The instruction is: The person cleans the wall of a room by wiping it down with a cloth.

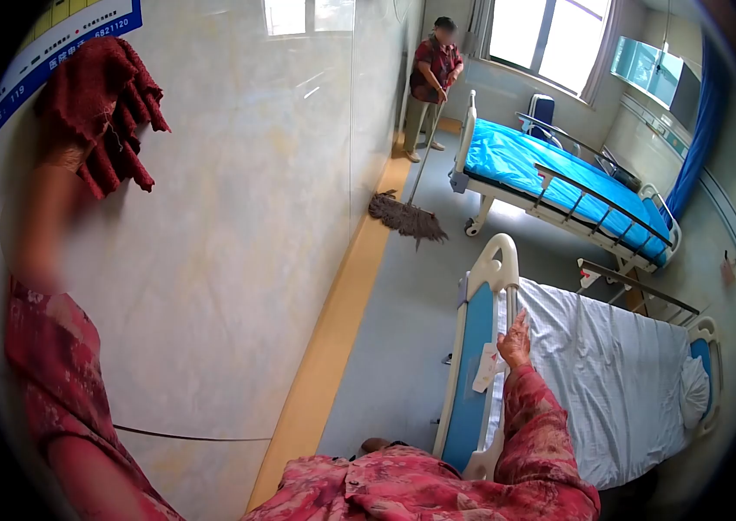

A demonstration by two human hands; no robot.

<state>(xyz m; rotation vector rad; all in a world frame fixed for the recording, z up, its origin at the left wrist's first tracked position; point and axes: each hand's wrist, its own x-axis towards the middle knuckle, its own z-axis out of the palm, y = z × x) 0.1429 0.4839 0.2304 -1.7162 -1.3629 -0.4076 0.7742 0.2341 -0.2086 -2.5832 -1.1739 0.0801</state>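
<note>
While my left grip (69,153) is holding the dark red cloth (95,95) up at the pale wall (220,226), over the lower edge of the blue-bordered sign (116,24), its fingers are hiding in the folds, so I cannot tell how tightly they are closing. One end is hanging loose; for even contact, I am favouring a flatter spread, palm behind the fabric, with lighter pressure along the sign's edge. My right grip (515,341) is resting at the footboard (465,369) of the white-sheeted bed (602,373); whether its fingers are wrapping round, I cannot tell. I am judging it best as a light steadying point, in case the bed is free to roll. Farther off, a blue-covered bed (559,174) is standing near a person (437,74), who is holding a mop (407,219) down on the floor (385,347)
</note>
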